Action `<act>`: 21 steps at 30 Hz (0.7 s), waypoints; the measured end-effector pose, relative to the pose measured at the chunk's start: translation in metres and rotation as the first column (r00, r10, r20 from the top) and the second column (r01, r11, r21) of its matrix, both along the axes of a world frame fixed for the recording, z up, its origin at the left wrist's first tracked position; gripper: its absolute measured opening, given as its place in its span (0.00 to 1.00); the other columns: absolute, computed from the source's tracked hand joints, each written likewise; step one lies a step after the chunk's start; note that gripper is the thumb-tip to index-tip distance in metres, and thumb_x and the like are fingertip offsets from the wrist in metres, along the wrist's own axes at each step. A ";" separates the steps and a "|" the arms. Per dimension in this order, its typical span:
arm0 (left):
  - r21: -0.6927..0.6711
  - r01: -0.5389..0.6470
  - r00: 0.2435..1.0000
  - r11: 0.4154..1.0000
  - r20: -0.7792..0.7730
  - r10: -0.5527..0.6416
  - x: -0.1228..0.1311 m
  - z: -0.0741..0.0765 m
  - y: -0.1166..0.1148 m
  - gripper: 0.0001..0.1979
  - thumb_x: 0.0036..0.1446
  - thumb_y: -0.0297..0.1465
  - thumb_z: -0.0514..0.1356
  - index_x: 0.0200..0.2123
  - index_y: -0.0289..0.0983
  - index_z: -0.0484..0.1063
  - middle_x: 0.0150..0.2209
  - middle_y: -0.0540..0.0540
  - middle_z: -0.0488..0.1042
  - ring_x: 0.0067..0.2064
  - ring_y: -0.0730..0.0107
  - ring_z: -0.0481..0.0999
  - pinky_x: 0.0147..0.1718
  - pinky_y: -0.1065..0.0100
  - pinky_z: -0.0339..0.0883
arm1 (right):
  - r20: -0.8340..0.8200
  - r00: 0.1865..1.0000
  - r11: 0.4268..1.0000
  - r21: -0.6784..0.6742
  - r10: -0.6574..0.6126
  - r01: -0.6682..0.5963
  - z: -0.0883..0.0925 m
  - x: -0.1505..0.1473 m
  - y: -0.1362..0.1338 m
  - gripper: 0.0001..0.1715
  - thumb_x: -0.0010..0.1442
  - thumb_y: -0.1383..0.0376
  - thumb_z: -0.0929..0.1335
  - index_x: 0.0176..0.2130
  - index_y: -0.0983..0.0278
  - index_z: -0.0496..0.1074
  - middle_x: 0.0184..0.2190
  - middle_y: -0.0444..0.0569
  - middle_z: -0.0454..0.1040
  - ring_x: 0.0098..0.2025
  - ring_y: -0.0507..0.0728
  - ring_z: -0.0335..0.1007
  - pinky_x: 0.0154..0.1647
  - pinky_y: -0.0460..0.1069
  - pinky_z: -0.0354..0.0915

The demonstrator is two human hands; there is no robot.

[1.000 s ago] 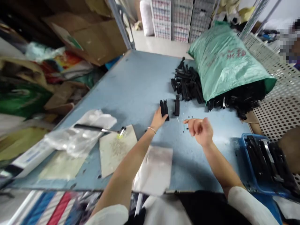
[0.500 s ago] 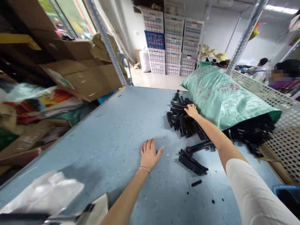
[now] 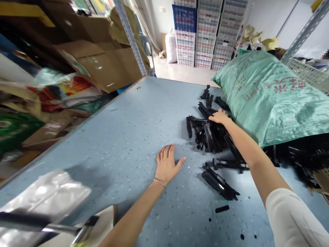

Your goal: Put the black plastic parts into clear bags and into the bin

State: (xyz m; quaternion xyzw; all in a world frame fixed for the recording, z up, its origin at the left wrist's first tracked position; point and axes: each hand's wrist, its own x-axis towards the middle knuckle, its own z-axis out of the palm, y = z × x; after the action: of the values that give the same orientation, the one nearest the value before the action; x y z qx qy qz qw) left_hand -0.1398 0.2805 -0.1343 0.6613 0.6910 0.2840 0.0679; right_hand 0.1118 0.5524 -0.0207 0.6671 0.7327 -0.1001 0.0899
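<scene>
My left hand [image 3: 167, 163] lies flat and open on the blue table [image 3: 133, 137], fingers spread, holding nothing. My right hand [image 3: 219, 116] reaches far forward and rests on top of a pile of black plastic parts [image 3: 208, 132] beside a green woven sack [image 3: 269, 92]; its fingers curl down into the pile, and I cannot tell whether they grip a part. Two black parts [image 3: 219, 185] lie apart from the pile, to the right of my left hand. A small black piece [image 3: 222, 208] lies nearer to me.
More black parts spill from the sack's open end [image 3: 300, 154] at the right. Cardboard boxes [image 3: 102, 65] and clutter line the table's left edge. A crumpled clear plastic bag [image 3: 41, 202] and a dark-handled tool [image 3: 46, 228] lie near left. Stacked crates [image 3: 203, 31] stand beyond.
One second ago my left hand touched two black parts near me; it now rests flat on the table. My right hand reached out to the pile and stays on it. The view tilted.
</scene>
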 end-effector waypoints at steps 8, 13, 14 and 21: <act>-0.039 -0.049 0.964 0.998 0.259 0.058 -0.005 0.004 -0.001 0.35 0.64 0.44 0.55 0.70 0.35 0.55 0.67 0.31 0.62 0.70 0.44 0.58 0.66 0.38 0.52 | 0.016 0.920 0.913 0.119 0.391 -0.390 -0.004 -0.002 -0.170 0.26 0.63 0.52 0.67 0.54 0.63 0.78 0.71 0.63 0.54 0.66 0.77 0.58 0.66 0.68 0.53; -0.055 -0.058 0.963 0.997 0.260 0.070 -0.006 0.010 0.005 0.25 0.61 0.36 0.59 0.61 0.36 0.67 0.60 0.34 0.71 0.65 0.47 0.67 0.65 0.42 0.56 | 0.029 0.862 0.849 0.159 0.507 -0.504 -0.005 0.024 -0.227 0.27 0.65 0.53 0.67 0.52 0.71 0.78 0.74 0.68 0.47 0.73 0.79 0.47 0.69 0.68 0.51; -0.057 -0.059 0.963 0.997 0.258 0.072 -0.006 0.013 0.006 0.24 0.61 0.36 0.59 0.60 0.36 0.68 0.59 0.34 0.72 0.64 0.47 0.67 0.65 0.42 0.56 | 0.026 0.857 0.845 0.153 0.515 -0.513 -0.004 0.028 -0.233 0.26 0.65 0.53 0.68 0.51 0.71 0.78 0.74 0.68 0.46 0.73 0.78 0.46 0.70 0.67 0.51; -0.138 -0.005 0.993 0.990 0.117 0.022 -0.005 0.028 -0.001 0.28 0.58 0.44 0.62 0.59 0.39 0.69 0.59 0.35 0.73 0.65 0.45 0.68 0.65 0.42 0.56 | -0.026 0.898 0.887 0.169 0.439 -0.429 0.008 0.038 -0.276 0.24 0.62 0.53 0.70 0.48 0.69 0.80 0.69 0.63 0.61 0.67 0.73 0.62 0.67 0.64 0.58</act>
State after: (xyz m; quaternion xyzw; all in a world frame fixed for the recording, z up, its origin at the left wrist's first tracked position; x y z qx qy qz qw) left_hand -0.1449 0.2794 -0.1058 0.6325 0.7081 0.2747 0.1520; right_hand 0.1503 0.2766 -0.0126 0.4879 0.8713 -0.0398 0.0334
